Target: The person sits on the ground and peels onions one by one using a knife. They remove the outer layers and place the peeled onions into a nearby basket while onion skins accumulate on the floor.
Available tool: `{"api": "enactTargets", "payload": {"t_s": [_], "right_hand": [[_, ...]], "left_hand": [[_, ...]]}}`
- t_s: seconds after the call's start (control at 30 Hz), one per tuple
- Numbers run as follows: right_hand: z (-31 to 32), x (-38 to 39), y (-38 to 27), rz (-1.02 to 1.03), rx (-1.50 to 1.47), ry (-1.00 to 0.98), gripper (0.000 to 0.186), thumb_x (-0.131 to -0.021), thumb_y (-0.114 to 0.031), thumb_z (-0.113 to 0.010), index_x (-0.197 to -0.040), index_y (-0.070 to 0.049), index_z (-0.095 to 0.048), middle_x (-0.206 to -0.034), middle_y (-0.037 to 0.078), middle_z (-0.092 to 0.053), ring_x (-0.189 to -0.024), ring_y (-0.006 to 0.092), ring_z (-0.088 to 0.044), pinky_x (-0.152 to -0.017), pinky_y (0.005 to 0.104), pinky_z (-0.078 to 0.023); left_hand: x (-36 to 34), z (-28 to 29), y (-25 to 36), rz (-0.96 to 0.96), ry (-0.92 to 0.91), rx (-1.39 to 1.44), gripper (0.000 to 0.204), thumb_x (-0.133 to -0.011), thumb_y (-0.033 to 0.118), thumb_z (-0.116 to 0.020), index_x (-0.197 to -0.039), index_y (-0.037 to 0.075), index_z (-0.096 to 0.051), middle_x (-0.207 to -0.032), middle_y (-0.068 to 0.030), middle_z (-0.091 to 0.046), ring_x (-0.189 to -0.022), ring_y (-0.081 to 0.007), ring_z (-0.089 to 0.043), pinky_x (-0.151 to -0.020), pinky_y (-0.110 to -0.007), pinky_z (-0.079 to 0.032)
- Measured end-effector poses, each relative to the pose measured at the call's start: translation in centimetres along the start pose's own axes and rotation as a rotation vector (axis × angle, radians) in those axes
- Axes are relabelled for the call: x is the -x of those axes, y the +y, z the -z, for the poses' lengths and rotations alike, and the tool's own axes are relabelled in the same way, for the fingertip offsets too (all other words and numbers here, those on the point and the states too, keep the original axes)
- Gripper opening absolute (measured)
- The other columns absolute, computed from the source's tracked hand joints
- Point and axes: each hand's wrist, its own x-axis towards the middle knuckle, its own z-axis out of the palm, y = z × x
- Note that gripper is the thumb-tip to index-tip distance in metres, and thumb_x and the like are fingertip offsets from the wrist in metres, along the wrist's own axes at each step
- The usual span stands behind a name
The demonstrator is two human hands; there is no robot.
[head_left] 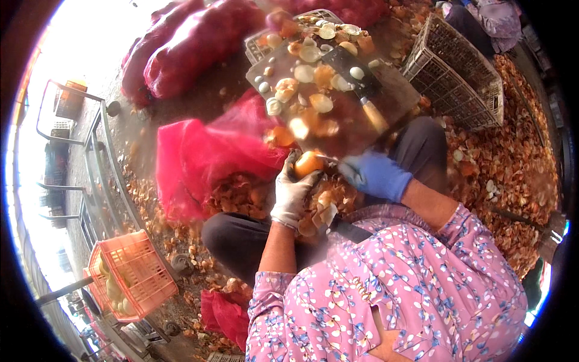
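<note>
My left hand [292,193], in a pale, soiled glove, grips a golden onion [309,163] in front of my lap. My right hand [374,176], in a blue glove, holds a small knife [329,159] against the onion's right side. Just beyond is a dark board [338,130], strewn with cut onion ends and skins, with a wooden-handled cleaver [374,114] lying on it. Loose peelings [319,211] lie in my lap beside the left glove.
A pink mesh sack [199,157] lies left; full red sacks [199,42] lie behind. A grey crate [452,72] stands right, an orange crate [129,268] by a metal trolley [96,169] left. Skins cover the floor [494,175]. Another person [488,24] is at top right.
</note>
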Motion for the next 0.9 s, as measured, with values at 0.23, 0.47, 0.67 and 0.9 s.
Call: {"api": "enactTargets", "payload": {"t_s": [0.23,0.47,0.67,0.9], "right_hand": [[-2.5,2.8,2.6,0.094,-0.108,0.352,0.021,-0.092,-0.025,-0.054,-0.095,-0.007,-0.065,-0.077,0.019,-0.065,-0.069,0.0394,-0.063,-0.058,0.0444,-0.05],[-3.1,0.4,1.7,0.224,0.288,0.348,0.021,-0.092,-0.029,-0.055,-0.096,-0.008,-0.059,-0.069,0.018,-0.063,-0.063,0.0365,-0.063,-0.054,0.0465,-0.048],[-2.4,0.0,0.1,0.11,0.38,0.282,0.024,-0.092,-0.032,-0.052,-0.088,-0.009,-0.06,-0.071,0.017,-0.063,-0.063,0.038,-0.062,-0.055,0.0485,-0.047],[0.6,-3.4,3.3,-0.067,-0.141,0.013,0.037,-0.095,-0.035,-0.049,-0.09,-0.002,-0.065,-0.067,0.015,-0.062,-0.063,0.0256,-0.063,-0.06,0.0362,-0.049]], "left_hand": [[-1.1,1.0,-2.0,-0.038,0.054,0.049,0.064,-0.078,-0.004,-0.073,-0.135,0.0,-0.043,-0.121,-0.0104,-0.058,-0.102,-0.0178,-0.06,-0.087,-0.029,-0.054],[-0.1,-1.1,-1.3,-0.036,0.113,0.145,0.064,-0.08,-0.003,-0.071,-0.137,0.0,-0.042,-0.119,-0.0089,-0.059,-0.097,-0.0167,-0.062,-0.084,-0.028,-0.054],[0.5,-2.9,-0.4,-0.011,0.131,0.018,0.06,-0.079,-0.003,-0.069,-0.134,-0.001,-0.043,-0.114,-0.0059,-0.059,-0.099,-0.0134,-0.059,-0.086,-0.025,-0.049],[-0.3,-2.9,-1.6,-0.094,0.157,-0.007,0.057,-0.082,-0.001,-0.067,-0.134,0.003,-0.044,-0.102,-0.0058,-0.063,-0.078,-0.0097,-0.06,-0.064,-0.023,-0.05]]}}
